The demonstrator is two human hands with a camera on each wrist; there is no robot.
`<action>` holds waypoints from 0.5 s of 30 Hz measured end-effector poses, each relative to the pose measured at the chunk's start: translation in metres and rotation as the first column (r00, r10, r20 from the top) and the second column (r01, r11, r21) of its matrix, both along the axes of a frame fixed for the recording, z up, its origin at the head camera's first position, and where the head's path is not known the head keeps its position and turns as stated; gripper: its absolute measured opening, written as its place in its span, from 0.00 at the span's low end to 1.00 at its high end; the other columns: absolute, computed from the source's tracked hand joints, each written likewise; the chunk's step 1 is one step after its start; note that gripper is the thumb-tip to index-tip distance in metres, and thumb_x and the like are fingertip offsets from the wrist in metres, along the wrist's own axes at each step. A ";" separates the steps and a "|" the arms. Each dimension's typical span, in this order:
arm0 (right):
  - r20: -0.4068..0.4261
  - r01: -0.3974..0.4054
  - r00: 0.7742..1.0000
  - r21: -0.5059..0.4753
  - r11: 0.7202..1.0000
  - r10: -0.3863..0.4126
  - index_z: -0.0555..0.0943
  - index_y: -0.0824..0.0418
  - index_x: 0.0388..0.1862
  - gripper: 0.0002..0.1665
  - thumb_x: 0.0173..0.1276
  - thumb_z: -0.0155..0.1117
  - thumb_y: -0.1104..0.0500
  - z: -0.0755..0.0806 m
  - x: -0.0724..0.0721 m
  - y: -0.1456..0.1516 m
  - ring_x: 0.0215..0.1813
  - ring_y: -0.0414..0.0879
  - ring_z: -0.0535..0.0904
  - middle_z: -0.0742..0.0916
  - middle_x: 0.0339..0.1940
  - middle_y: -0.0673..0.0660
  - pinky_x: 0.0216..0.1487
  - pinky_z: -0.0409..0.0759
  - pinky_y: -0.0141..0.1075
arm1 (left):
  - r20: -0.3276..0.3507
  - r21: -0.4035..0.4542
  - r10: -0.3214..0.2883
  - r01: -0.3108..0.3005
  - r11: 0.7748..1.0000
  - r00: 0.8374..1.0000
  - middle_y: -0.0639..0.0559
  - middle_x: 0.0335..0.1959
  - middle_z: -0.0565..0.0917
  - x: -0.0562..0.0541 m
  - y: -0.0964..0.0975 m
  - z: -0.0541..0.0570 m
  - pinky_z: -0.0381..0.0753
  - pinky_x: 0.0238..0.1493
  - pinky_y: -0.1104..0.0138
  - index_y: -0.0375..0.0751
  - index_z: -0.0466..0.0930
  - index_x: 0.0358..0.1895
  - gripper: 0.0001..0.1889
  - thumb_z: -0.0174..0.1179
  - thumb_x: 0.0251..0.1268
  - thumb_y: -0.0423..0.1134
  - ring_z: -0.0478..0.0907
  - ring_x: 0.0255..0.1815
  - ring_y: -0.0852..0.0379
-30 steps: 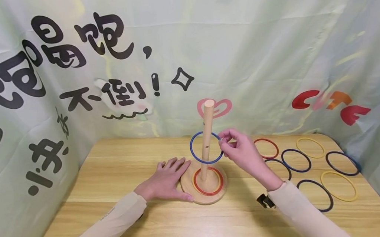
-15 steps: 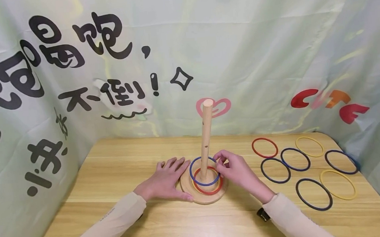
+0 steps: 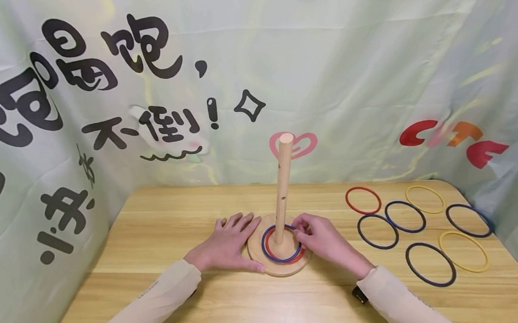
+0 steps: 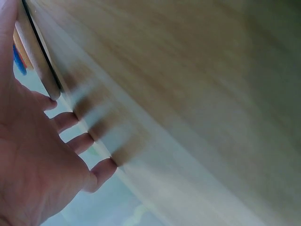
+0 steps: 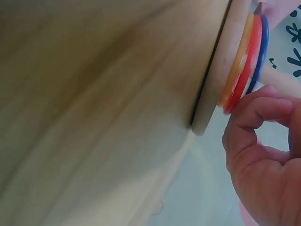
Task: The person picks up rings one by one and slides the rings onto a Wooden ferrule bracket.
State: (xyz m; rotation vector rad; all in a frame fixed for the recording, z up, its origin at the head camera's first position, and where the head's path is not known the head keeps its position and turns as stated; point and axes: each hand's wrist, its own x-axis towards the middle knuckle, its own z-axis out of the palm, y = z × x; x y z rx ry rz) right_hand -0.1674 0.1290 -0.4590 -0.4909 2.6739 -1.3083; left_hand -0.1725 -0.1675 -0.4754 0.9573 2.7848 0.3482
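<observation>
A wooden post (image 3: 284, 180) stands upright on a round wooden base (image 3: 290, 269). My right hand (image 3: 321, 240) pinches the right side of a blue ring (image 3: 263, 243), which encircles the foot of the post. Beneath it, also round the post, lies a red ring (image 3: 299, 256). The right wrist view shows a yellow ring (image 5: 237, 59) lowest in this stack, against the base. At the base's left edge rests my left hand (image 3: 231, 242), fingers spread and thumb toward the front. In the left wrist view its fingertips touch the tabletop beside the base.
On the right of the wooden table (image 3: 234, 310) several loose rings lie flat: a red ring (image 3: 379, 205), a yellow ring (image 3: 457, 232), a dark blue ring (image 3: 407, 259) and others. A printed curtain (image 3: 325, 75) hangs behind the table and along both sides.
My right hand has brought the blue ring down along the post, from mid-height to just over the red ring at the base. The left hand has stayed at the base.
</observation>
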 end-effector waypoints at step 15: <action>-0.094 0.083 0.992 0.009 0.996 -0.082 0.87 0.65 0.53 0.09 0.77 0.68 0.67 0.010 0.013 0.059 0.35 0.44 0.81 0.86 0.36 0.51 0.33 0.78 0.35 | -0.008 0.003 -0.006 0.006 1.000 1.000 0.41 0.89 0.56 0.000 0.000 0.000 0.55 0.72 0.30 0.45 0.51 0.91 0.67 0.65 0.57 0.84 0.52 0.86 0.33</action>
